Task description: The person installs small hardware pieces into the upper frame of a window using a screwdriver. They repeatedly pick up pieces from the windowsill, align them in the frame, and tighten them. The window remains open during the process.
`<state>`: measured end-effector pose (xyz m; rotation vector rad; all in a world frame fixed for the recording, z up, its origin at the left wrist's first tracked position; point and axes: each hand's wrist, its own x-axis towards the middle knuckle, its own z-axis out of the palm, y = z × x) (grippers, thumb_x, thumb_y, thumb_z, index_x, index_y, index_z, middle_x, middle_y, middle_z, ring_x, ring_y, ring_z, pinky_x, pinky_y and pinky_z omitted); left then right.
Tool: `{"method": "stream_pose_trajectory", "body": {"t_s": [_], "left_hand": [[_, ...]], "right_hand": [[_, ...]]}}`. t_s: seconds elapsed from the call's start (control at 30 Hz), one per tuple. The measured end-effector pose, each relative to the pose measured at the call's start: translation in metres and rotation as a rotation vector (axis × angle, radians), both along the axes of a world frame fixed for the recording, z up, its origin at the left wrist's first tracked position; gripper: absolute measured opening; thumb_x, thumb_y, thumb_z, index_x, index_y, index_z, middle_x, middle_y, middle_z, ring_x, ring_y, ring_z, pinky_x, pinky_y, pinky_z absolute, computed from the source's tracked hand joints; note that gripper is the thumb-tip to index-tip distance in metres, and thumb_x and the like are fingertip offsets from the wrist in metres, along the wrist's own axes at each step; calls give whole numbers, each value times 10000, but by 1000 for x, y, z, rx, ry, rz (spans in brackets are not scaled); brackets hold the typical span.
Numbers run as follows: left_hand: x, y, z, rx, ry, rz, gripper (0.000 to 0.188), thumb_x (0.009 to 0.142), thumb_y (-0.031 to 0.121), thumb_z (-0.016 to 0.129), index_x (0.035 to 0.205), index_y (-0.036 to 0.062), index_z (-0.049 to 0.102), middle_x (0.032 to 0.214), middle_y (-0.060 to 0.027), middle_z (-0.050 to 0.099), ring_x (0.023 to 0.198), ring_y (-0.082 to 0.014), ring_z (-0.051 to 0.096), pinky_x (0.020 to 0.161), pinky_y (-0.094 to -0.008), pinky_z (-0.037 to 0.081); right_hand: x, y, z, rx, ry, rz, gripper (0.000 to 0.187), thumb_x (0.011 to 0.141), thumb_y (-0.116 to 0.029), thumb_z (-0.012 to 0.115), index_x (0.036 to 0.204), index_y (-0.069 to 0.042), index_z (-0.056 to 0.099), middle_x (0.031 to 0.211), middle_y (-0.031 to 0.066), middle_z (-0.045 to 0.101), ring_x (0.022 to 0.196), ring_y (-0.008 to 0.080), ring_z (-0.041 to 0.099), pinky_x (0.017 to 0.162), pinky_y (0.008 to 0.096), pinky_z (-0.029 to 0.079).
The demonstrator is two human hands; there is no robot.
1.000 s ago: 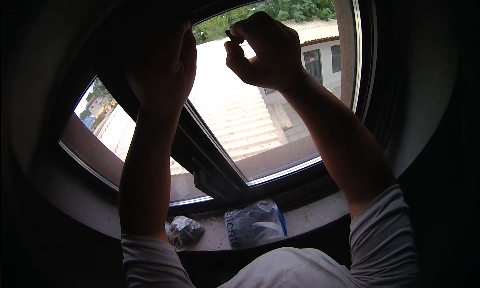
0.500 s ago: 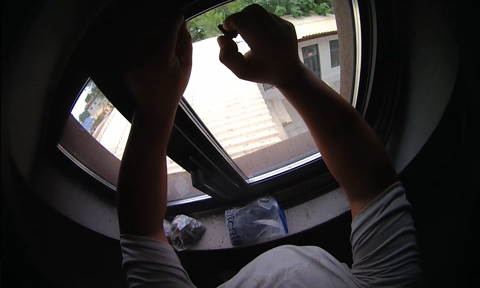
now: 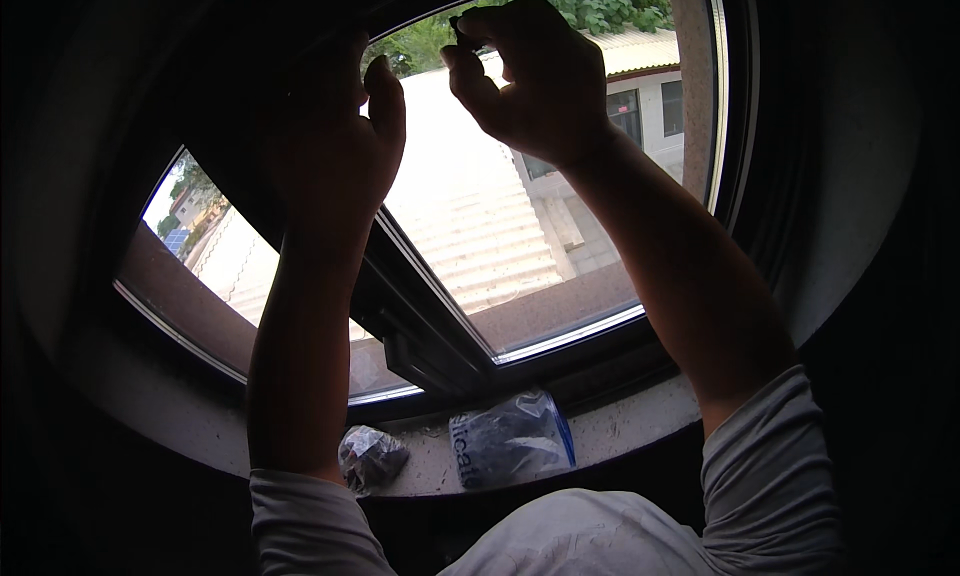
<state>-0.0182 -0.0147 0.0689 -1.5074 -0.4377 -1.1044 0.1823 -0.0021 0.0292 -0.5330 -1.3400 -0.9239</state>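
Dark window frame (image 3: 400, 306) is being gripped by the left hand (image 3: 335, 146) while the right hand (image 3: 530, 76) is pinching a small dark piece (image 3: 458, 28) above it.

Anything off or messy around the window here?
Nothing damaged or spilled. Two plastic bags lie loose on the stone sill: a small crumpled dark bag and a larger clear zip bag of dark parts. Both hands are raised at the frame.

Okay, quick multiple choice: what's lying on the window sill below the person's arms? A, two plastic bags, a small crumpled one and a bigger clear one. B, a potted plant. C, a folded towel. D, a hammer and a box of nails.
A: on the window sill lie a small crumpled bag and a bigger clear bag with dark contents, side by side; no tools, plant or towel show there.
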Motion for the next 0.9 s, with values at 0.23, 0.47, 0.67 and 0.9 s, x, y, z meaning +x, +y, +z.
{"method": "stream_pose_trajectory", "body": {"t_s": [0.23, 0.47, 0.67, 0.9], "left_hand": [[2, -6, -1, -87, -126, 28, 340, 925, 270, 715, 1213, 96, 666, 660, 12, 697, 606, -112, 704, 684, -276, 576], [3, 9, -6, -93, -141, -143, 328, 924, 238, 727, 1214, 91, 682, 592, 5, 608, 543, -108, 613, 646, -273, 535], [1, 14, -5, -104, -144, -244, 345, 917, 198, 734, 1239, 85, 683, 561, 4, 560, 510, -100, 559, 587, -270, 507], [1, 14, -9, -217, -183, -197, 334, 959, 300, 684, 1214, 85, 671, 776, -17, 756, 701, -144, 748, 706, -293, 578]], "right_hand": [[-27, 0, 9, 90, 148, 85, 156, 861, -236, 771, 965, -127, 730, 844, 21, 734, 729, 167, 715, 601, 278, 577], [-33, 6, 9, 92, 199, 88, 110, 882, -229, 749, 962, -154, 737, 817, 6, 720, 704, 169, 706, 603, 280, 566], [-40, 5, 12, 98, 176, 98, 132, 918, -137, 720, 1046, -103, 723, 887, 36, 737, 684, 127, 695, 550, 232, 540], [-53, -3, 15, 11, 175, 88, 129, 905, -114, 658, 1027, -104, 700, 895, 49, 714, 735, 201, 705, 614, 296, 574]]}}
